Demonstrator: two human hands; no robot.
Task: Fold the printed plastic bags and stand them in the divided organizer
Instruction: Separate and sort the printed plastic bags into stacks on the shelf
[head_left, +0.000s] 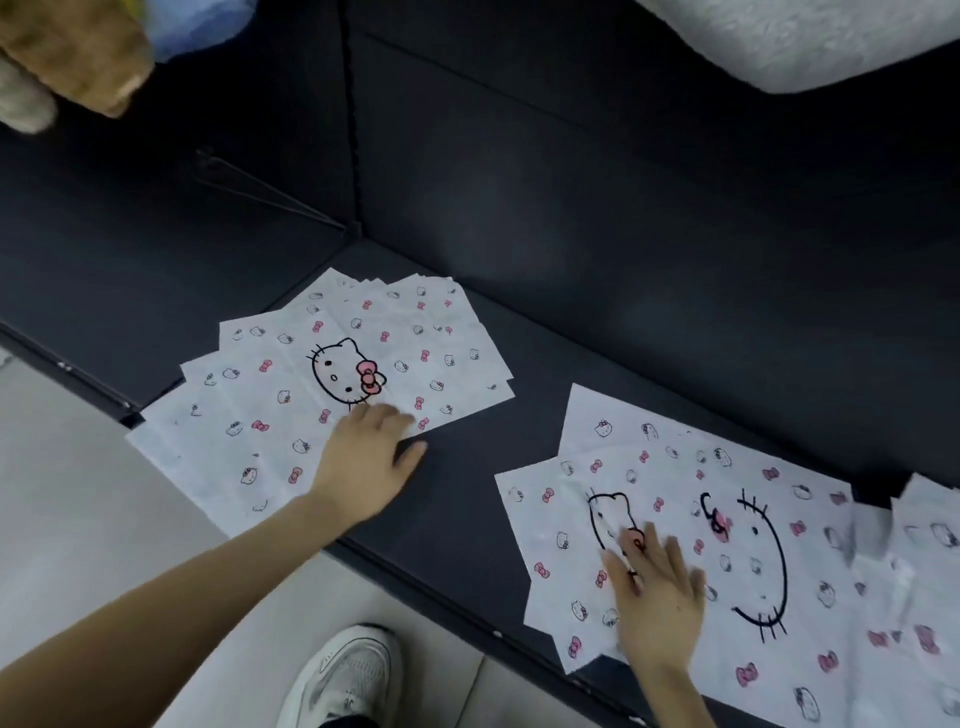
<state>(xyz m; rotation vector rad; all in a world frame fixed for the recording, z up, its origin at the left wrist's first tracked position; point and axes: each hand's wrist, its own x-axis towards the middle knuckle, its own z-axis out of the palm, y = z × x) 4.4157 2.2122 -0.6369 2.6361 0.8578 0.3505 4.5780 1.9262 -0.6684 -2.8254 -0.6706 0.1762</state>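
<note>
Pressing our left hand (371, 457) on near edge of fanned stack of printed bags (291, 395), left on dark sofa seat (571, 322); fingers lie relaxed on plastic, thumb out on seat. Our right hand (657, 603) lies flat, fingers spread, on second pile of bags (753, 571), near right, sheets overlapping loosely. We see white shoe (353, 675) on pale floor (78, 493), near left.
</note>
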